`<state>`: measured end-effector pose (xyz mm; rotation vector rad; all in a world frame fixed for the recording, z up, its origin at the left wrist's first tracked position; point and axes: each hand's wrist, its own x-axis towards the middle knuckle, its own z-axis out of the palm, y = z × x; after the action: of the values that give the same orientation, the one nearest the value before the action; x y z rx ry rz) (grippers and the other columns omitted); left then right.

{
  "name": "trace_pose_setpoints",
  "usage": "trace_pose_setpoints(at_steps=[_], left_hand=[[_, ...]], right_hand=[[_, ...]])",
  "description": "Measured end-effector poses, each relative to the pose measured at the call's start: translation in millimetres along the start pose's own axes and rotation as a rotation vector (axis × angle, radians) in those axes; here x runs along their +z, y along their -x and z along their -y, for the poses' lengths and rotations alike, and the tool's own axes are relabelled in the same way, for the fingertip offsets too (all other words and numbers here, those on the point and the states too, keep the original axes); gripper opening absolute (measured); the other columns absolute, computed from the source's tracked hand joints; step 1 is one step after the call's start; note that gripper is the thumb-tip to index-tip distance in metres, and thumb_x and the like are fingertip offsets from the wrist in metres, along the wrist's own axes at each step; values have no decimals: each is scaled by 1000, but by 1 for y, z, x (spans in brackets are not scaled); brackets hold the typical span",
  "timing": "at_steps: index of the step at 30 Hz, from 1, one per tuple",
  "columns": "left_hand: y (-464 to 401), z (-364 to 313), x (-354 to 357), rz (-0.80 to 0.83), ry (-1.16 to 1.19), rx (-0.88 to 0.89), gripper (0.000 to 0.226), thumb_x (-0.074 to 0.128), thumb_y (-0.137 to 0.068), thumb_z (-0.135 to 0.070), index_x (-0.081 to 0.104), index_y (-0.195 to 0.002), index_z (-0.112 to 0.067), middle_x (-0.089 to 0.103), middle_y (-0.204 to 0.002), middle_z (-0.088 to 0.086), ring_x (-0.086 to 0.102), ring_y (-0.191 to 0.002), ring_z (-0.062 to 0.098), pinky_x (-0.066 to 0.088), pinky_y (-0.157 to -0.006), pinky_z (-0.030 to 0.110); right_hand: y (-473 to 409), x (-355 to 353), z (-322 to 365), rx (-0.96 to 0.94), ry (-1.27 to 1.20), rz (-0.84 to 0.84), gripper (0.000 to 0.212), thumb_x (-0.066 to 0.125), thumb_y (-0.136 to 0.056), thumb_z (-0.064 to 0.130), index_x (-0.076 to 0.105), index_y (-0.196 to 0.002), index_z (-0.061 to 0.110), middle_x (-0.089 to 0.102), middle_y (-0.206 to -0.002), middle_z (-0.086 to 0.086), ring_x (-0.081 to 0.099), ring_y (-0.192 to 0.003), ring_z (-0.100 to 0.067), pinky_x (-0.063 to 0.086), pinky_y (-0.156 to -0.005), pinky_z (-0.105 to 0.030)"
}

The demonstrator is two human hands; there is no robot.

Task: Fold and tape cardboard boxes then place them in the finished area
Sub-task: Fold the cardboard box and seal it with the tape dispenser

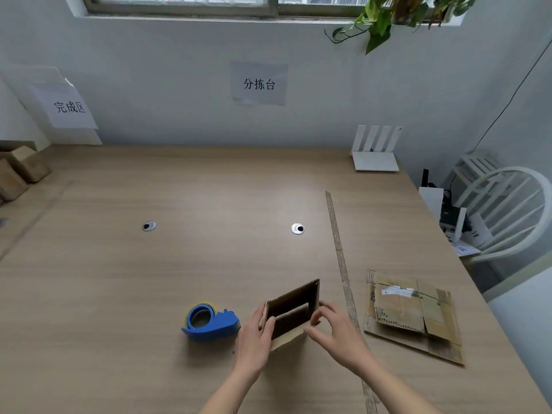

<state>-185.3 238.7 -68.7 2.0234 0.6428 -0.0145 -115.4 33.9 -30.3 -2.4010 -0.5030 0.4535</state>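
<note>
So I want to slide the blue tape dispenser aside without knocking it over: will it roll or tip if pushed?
The blue tape dispenser probably won't roll: it rests on a flat base on the table, the roll held inside its body. It looks low and wide, so tipping seems unlikely. On that smooth wood it should slide.

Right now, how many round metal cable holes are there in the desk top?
2. One grommet sits left of centre, beyond the blue tape dispenser; the other grommet sits right of centre, beyond the open box that both hands hold. None seems hidden.
</note>
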Motion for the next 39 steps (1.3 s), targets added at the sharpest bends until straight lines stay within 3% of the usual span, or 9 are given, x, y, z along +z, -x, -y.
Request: trace_pose_setpoints(at_steps=[6, 12, 14, 17, 19, 23, 28, 32, 39], left_hand=[[-14, -2, 1, -31, -13, -60, 52, 43, -106, -35, 27, -156, -39, 55, -145, -3, 53, -130, 19, 47, -106, 40], [-22, 1, -3, -22, 161, -66, 59, 54, -101, -41, 28, -154, -45, 47, -152, -4, 50, -134, 19, 44, -110, 41], [-20, -1, -3, 4, 225, -74, 61, 53, -100, -46, 27, -155, -44, 44, -154, -6, 44, -138, 18, 41, -114, 45], [-15, -2, -1, -6, 278, -64, 48, 38, -106, -47, 30, -153, -43, 38, -158, -12, 35, -139, 5, 30, -117, 34], [-13, -2, -1, -26, 283, -54, 45, 35, -108, -41, 32, -152, -41, 36, -159, -14, 30, -135, -3, 26, -116, 29], [-14, 3, -2, 29, 280, -85, 59, 57, -101, -34, 31, -152, -47, 41, -152, -13, 42, -130, 5, 41, -112, 41], [-23, 7, -6, 12, 205, -23, 80, 75, -88, -38, 22, -138, -70, 39, -139, -25, 50, -115, 2, 46, -95, 31], [-35, 3, -7, 41, 185, -81, 83, 80, -84, -22, 33, -141, -61, 42, -147, -16, 55, -115, 13, 52, -97, 38], [-50, -3, -11, 8, -115, -113, 60, 91, -65, -39, 44, -103, -43, 56, -115, -14, 65, -80, 10, 61, -70, 41]], right_hand=[[-11, -3, 4, 0, 97, 21, 29, 58, -92, 63, 58, -84, 35, 21, -164, 20, 29, -150, -10, 37, -114, -39], [-8, -2, 0, -32, 131, 39, 25, 63, -89, 58, 55, -85, 35, 30, -158, 26, 42, -140, -4, 42, -98, -24], [-7, 0, 0, -34, 136, 38, 20, 62, -90, 59, 54, -101, 44, 34, -153, 28, 46, -133, 0, 40, -92, -19], [-8, 1, 0, -32, 100, 37, 54, 58, -91, 62, 39, -141, 51, 38, -152, 27, 45, -133, 1, 42, -102, -22], [-10, 1, -1, -25, 83, 43, 69, 55, -90, 67, 29, -151, 48, 36, -154, 26, 41, -138, 0, 40, -108, -25], [-14, 3, -7, -14, 161, 120, 70, 54, -92, 68, 33, -153, 42, 28, -158, 26, 34, -144, -2, 37, -114, -31], [-19, 11, -11, -16, 186, 94, 53, 55, -99, 46, 38, -149, 44, 26, -157, 29, 35, -142, -1, 40, -109, -28], [-19, 15, -12, -13, 175, 98, 50, 50, -100, 51, 39, -149, 42, 29, -155, 29, 41, -138, -2, 44, -106, -29], [-20, 16, -10, 1, 32, 21, 103, 69, -90, 35, -10, -148, 65, 44, -150, 24, 56, -127, -8, 51, -90, -30]])
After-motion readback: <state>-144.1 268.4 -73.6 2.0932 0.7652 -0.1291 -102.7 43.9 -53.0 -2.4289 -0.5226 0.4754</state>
